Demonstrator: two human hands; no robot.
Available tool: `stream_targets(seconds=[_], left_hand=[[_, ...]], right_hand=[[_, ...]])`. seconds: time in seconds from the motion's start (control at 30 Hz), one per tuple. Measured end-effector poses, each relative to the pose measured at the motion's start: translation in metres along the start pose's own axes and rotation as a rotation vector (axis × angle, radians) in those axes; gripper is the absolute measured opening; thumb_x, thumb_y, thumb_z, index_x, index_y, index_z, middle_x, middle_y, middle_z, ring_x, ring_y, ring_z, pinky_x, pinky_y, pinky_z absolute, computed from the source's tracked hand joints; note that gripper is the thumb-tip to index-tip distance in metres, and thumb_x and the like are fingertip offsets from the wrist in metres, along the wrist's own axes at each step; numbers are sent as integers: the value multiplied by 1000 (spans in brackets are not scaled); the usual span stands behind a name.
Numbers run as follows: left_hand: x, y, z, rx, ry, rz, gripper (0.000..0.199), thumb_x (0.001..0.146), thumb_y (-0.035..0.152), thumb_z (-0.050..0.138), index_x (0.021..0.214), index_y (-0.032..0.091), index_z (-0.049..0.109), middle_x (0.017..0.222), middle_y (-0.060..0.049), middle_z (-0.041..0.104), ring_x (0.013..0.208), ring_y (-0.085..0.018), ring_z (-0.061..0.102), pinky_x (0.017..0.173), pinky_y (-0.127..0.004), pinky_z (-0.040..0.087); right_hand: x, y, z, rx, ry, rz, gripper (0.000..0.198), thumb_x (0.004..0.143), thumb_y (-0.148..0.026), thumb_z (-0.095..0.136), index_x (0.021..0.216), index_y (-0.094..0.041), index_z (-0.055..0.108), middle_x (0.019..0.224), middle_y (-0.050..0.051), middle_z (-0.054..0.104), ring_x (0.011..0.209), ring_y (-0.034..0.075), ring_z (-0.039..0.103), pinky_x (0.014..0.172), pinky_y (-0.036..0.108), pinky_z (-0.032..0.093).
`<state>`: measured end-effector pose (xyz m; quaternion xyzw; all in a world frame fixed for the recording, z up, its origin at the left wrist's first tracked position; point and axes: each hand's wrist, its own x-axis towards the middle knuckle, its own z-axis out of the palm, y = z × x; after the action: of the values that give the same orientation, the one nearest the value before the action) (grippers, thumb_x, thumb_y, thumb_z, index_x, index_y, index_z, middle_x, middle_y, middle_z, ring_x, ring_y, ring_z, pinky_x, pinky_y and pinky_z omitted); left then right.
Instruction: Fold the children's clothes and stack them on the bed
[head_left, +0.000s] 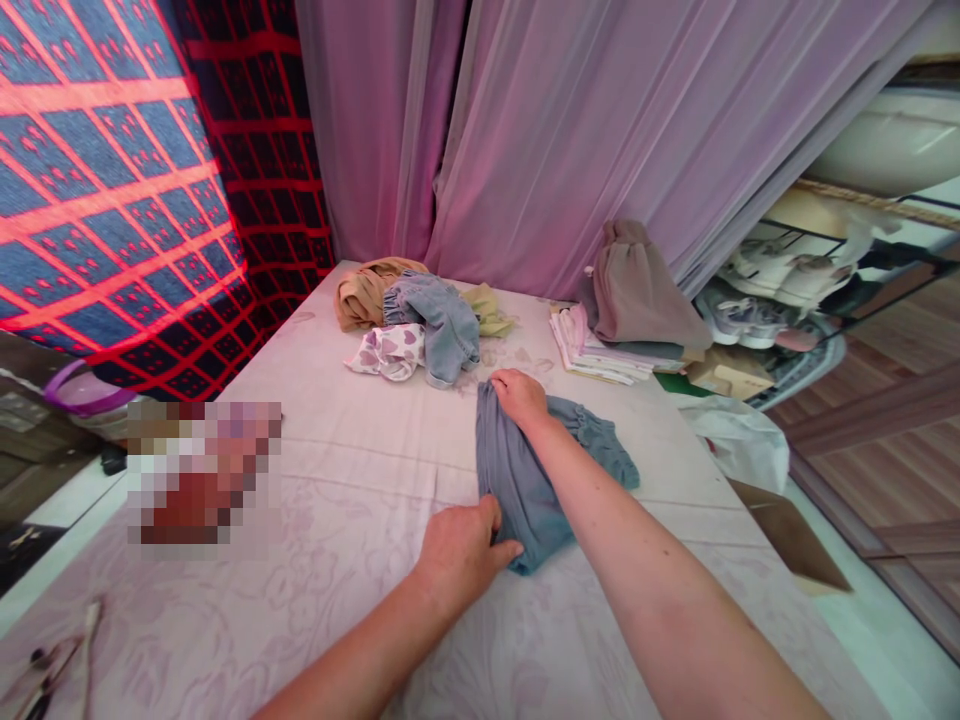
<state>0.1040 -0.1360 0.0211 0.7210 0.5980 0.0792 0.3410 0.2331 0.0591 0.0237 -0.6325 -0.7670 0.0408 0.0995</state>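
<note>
Blue-grey pants (551, 510) lie folded on the table, with a gathered elastic waistband at their right end. My left hand (459, 545) is closed on their near left corner, thumb and fingers pinching the cloth. At the far left corner, my right hand (519, 396) grips the same pants, its fingers closed over the edge. My right forearm crosses above the cloth and hides part of it. Just beyond my hands sits a loose heap: denim jeans (442, 320), a tan garment (360, 300), a white cloth with purple hearts (390, 352) and a yellow-green piece (491, 310).
Folded brown pants (641, 290) rest on a stack of folded white and pink clothes (600, 350) at the back right. A cable (90, 650) lies near left, below a blurred-out patch. Beyond the table's right edge stand a shoe rack (780, 290) and a cardboard box (787, 540).
</note>
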Motion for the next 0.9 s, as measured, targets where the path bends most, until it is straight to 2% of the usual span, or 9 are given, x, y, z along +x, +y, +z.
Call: stream_targets(seconds=[0.1, 0.2, 0.3, 0.4, 0.5, 0.6, 0.7, 0.8, 0.9], left_hand=[[2, -1, 0, 11, -16, -36, 39, 75, 49, 63, 104, 23, 54, 75, -1, 66, 73, -23, 63, 57, -28, 30], [1, -2, -4, -14, -44, -41, 42, 74, 50, 62, 104, 23, 51, 77, -2, 67, 75, -25, 63, 57, -29, 30], [0, -3, -10, -89, -65, -9, 35, 75, 44, 60, 102, 24, 50, 77, 0, 67, 74, -22, 62, 57, -28, 30], [-1, -4, -14, -161, -72, 21, 24, 73, 30, 58, 95, 25, 51, 73, 3, 64, 70, -18, 60, 57, -26, 30], [-2, -4, -14, -200, -60, 43, 16, 69, 24, 58, 84, 24, 51, 69, 5, 61, 65, -15, 56, 56, -25, 29], [0, -4, -10, -270, -5, 78, 12, 69, 25, 59, 77, 23, 51, 67, 5, 58, 63, -13, 53, 56, -25, 29], [5, -8, -4, -417, 66, 135, 10, 72, 26, 59, 78, 22, 53, 67, 6, 55, 62, -11, 49, 56, -23, 31], [9, -12, 0, -516, 61, 190, 21, 76, 25, 57, 96, 22, 59, 71, 6, 57, 59, -10, 48, 58, -21, 35], [11, -14, 0, -502, 40, 248, 32, 80, 22, 53, 110, 24, 62, 80, 3, 63, 65, -10, 53, 64, -22, 41]], right_hand=[[-7, -3, -4, 4, 42, 7, 35, 90, -22, 44, 120, -25, 62, 118, 5, 66, 104, 19, 59, 87, 29, 44], [-20, -11, -16, 30, 50, 22, 34, 90, -23, 43, 118, -25, 62, 113, 4, 68, 100, 18, 61, 83, 27, 44], [-38, -21, -25, 12, -107, 48, 26, 89, -36, 47, 98, -25, 68, 94, 3, 72, 86, 18, 64, 71, 26, 43], [-56, -28, -27, -63, -285, 36, 31, 84, -47, 51, 78, -23, 70, 85, 5, 73, 81, 19, 64, 66, 26, 41], [-70, -30, -25, -84, -346, 45, 35, 83, -51, 51, 75, -23, 70, 86, 6, 73, 81, 20, 65, 65, 26, 40], [-77, -29, -23, -58, -357, 70, 33, 79, -53, 55, 79, -23, 70, 89, 6, 73, 82, 20, 65, 65, 27, 41], [-80, -26, -23, 7, -353, 103, 22, 73, -41, 64, 85, -24, 70, 93, 5, 73, 84, 20, 65, 67, 26, 41], [-82, -20, -27, 92, -318, 140, 19, 74, -25, 61, 91, -23, 68, 92, 2, 73, 82, 16, 64, 67, 23, 41], [-93, -8, -33, 227, -242, 145, 17, 82, -27, 53, 91, -21, 66, 82, 1, 71, 70, 13, 62, 63, 22, 41]])
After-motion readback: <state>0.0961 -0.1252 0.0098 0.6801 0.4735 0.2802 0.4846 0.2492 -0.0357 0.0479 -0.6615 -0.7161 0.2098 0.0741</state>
